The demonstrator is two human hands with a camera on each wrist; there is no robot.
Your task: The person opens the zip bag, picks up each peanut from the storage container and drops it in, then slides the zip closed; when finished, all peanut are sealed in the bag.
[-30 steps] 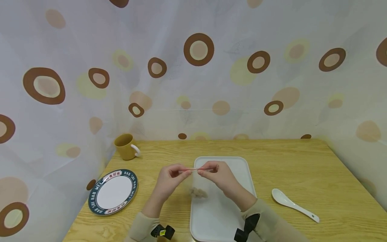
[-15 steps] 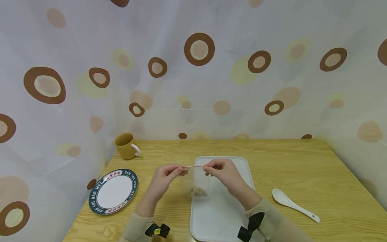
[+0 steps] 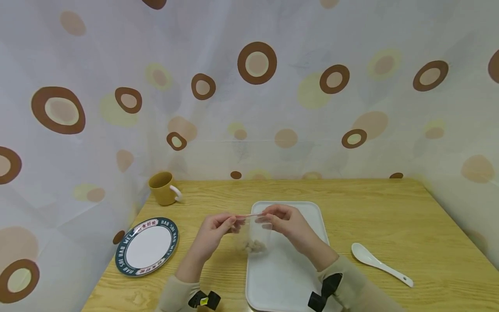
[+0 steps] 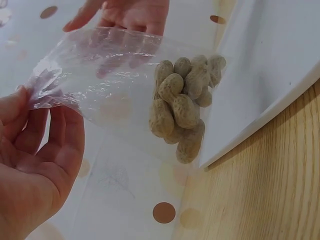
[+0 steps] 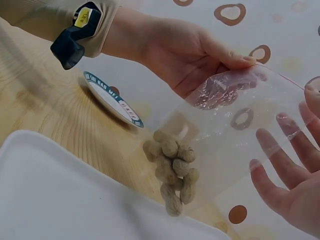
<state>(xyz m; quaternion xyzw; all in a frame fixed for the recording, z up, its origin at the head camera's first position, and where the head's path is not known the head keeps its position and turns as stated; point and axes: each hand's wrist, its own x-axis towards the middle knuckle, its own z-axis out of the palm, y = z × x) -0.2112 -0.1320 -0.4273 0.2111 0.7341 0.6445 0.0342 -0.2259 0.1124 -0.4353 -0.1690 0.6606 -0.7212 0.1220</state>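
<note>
A clear zip bag [image 4: 120, 75] with a red strip along its top hangs between both hands. Several unshelled peanuts [image 4: 180, 105] lie in its bottom. My left hand [image 3: 212, 234] pinches one top corner between thumb and fingers, as the left wrist view shows from close by. At the other end of the strip, my right hand [image 3: 290, 225] holds the edge with thumb and forefinger; its other fingers [image 5: 285, 150] spread behind the film. In the head view the peanuts hang over the left edge of a white tray [image 3: 286, 277].
A blue-rimmed plate [image 3: 175, 236] lies to the left, with a mustard mug [image 3: 161, 193] behind it. To the right of the tray rests a white spoon [image 3: 366, 255]. The wooden table [image 3: 370, 208] ends at a patterned curtain [image 3: 218, 117].
My hands have drawn apart along the strip, the left going left and the right going right. The right fingers now show through the bag. The bag has stayed over the tray's edge.
</note>
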